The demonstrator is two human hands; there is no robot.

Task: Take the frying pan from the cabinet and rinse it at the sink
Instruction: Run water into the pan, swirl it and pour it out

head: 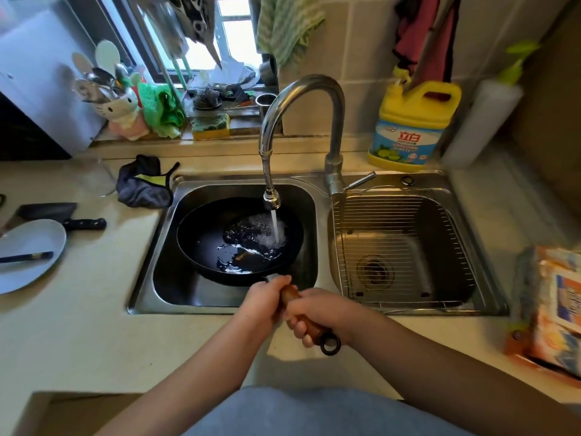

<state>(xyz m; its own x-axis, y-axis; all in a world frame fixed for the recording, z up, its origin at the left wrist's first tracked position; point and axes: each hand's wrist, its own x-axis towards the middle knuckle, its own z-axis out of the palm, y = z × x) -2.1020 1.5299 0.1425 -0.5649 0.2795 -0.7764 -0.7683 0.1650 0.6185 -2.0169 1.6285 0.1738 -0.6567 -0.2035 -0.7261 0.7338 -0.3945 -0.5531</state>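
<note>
a pale blue garment (314,410) fills the bottom edge, closest of all, with both bare forearms reaching forward from it over the beige countertop (78,335). set into that counter is the steel double sink (317,184); its right basin holds a wire rack (402,247), and its left basin holds the frying pan (220,243), black, round and shallow, glossy with pooled water and a brownish smear near the middle. the curved chrome faucet (301,89) drops a flexible spout over the pan, and a stream of water (275,228) strikes the pan's right side, foaming white. the pan's reddish-brown wooden handle (290,294) points back toward the person and ends in a black hanging ring (330,343). the left hand (264,306) is wrapped round the handle close to the pan's rim; the right hand (320,316) is clamped on it just behind, near the ring, so the two hands sit touching, one after the other. behind the sink stands a yellow detergent jug (412,124), its blue label bearing red chinese characters that read "立白"; smaller print is too blurred to read. left of the sink lie a dark cloth (144,184), a blue plate (28,253) and a cleaver (59,214).
</note>
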